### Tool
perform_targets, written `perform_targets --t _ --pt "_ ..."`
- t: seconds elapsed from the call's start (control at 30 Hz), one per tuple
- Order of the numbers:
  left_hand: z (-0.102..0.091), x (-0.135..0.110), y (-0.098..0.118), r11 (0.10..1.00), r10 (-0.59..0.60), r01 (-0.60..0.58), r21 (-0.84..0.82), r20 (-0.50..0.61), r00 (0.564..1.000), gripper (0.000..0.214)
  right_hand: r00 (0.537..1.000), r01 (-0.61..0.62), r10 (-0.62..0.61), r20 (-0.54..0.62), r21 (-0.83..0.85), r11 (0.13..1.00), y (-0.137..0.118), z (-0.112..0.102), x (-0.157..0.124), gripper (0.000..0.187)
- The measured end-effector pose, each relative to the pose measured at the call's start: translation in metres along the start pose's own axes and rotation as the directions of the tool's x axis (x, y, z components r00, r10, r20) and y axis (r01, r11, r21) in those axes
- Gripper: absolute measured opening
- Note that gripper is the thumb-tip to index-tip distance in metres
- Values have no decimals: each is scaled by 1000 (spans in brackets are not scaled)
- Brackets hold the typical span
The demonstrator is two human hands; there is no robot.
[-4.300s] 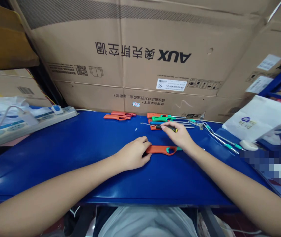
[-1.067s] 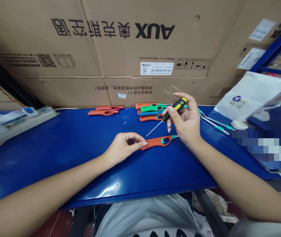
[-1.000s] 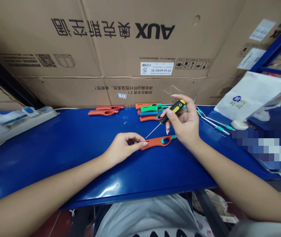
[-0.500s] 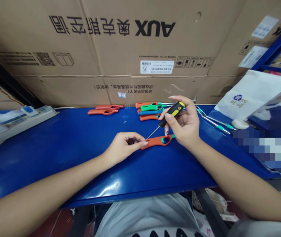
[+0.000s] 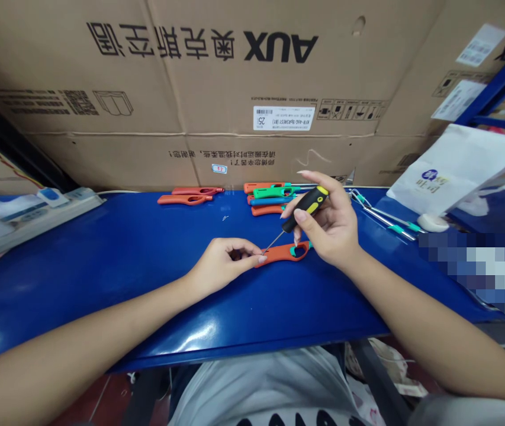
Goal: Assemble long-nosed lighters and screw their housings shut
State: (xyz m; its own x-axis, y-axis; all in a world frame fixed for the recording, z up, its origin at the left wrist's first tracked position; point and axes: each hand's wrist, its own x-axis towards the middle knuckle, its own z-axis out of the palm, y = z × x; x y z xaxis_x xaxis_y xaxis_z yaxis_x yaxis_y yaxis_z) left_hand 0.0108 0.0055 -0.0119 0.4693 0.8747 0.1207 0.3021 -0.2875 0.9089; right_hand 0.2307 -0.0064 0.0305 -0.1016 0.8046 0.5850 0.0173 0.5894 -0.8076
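Hands apart. Left hand (image 5: 228, 261) pinches near end of orange lighter (image 5: 281, 255), lying flat on blue worktop (image 5: 167, 331) between the hands. Right hand (image 5: 334, 228) grips black-yellow screwdriver (image 5: 309, 207), tilted, tip down at lighter's pinched end; contact unclear. Behind: green lighter (image 5: 266, 193), blue lighter (image 5: 264, 202) in a group; two red-orange handles (image 5: 185, 200) to the left, near carton (image 5: 145, 160).

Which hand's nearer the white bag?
Right. The right hand, gripping the screwdriver, is left of the white bag, apart from it; the left hand is farther left, holding the orange lighter.
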Motion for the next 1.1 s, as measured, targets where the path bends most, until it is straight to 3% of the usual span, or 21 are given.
perform_targets --t 0.23,0.37,0.63,0.77,0.9,1.0,1.1 --pt "0 0 -1 999 31 -30 37 -14 999 23 995 -51 49 88 20 998 -6 -4 -1 66" --pt "0 0 -1 998 35 -34 53 -23 999 22 990 -54 50 130 25 998 -7 -5 -1 65" --pt "0 -3 0 982 144 -138 129 -38 989 18 996 -42 42 78 1 999 2 -2 -3 58" --pt "-3 -2 0 947 259 -256 194 11 966 16 994 -35 36 101 -18 999 2 -1 -4 55" --pt "-7 0 -3 855 383 -400 330 120 916 46 996 -3 6 84 -31 1000 1 0 -3 54" --pt "-9 2 -7 829 354 -391 401 167 920 58 999 21 -20 36 -22 1000 0 1 -3 52" --pt "-8 2 -10 842 301 -350 410 182 936 51 999 45 -45 -12 -44 998 2 3 -4 48"
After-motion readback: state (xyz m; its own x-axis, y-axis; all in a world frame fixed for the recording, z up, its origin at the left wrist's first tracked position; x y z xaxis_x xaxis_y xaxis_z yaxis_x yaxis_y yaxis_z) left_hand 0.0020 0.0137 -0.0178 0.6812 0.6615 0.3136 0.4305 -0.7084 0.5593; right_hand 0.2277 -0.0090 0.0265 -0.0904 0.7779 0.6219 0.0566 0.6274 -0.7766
